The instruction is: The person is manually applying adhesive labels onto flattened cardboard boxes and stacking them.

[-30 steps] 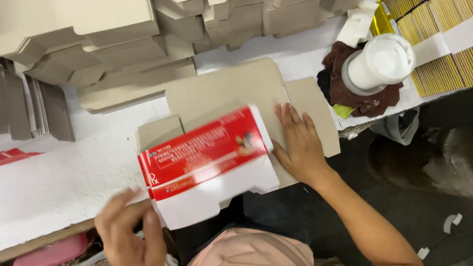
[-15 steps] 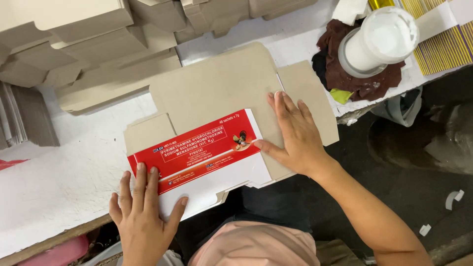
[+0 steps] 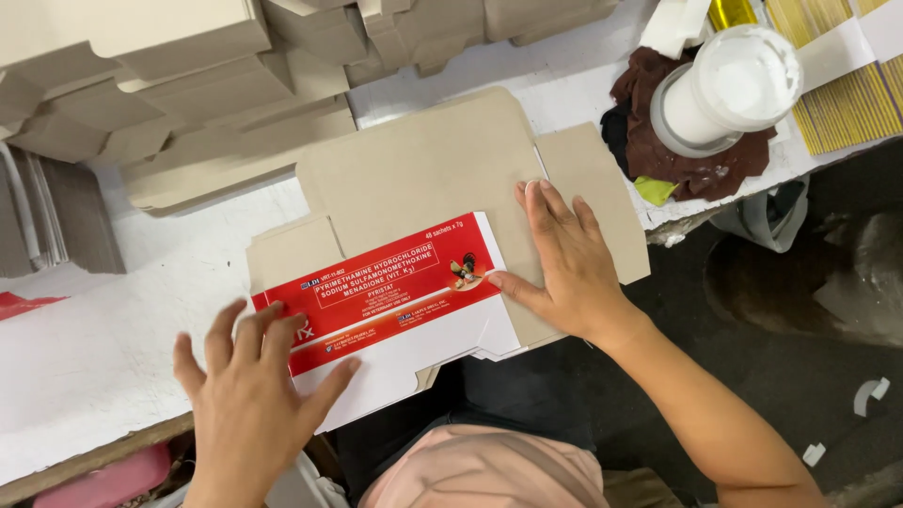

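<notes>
We are looking down at a white table where a flat carton of plain brown card is lying unfolded, its printed side down. One panel of it, the red and white flap, is folded over toward us so that its printed face is showing, and its white edge is reaching past the near edge of the table.

Our left hand is lying open, fingers spread and straight, palm down over the left end of the red and white flap; the fingertips are resting on the red band, and the hand is gripping nothing. Our right hand is also lying flat and open, fingers stretched out over the brown card just right of the flap, with the thumb pointing left and touching the flap's right end. It is pressing rather than holding.

Behind the carton, stacks of folded brown cartons are crowding the far left of the table. At the far right a white plastic jar is standing on a dark brown rag, with yellow striped sheets just beside them
</notes>
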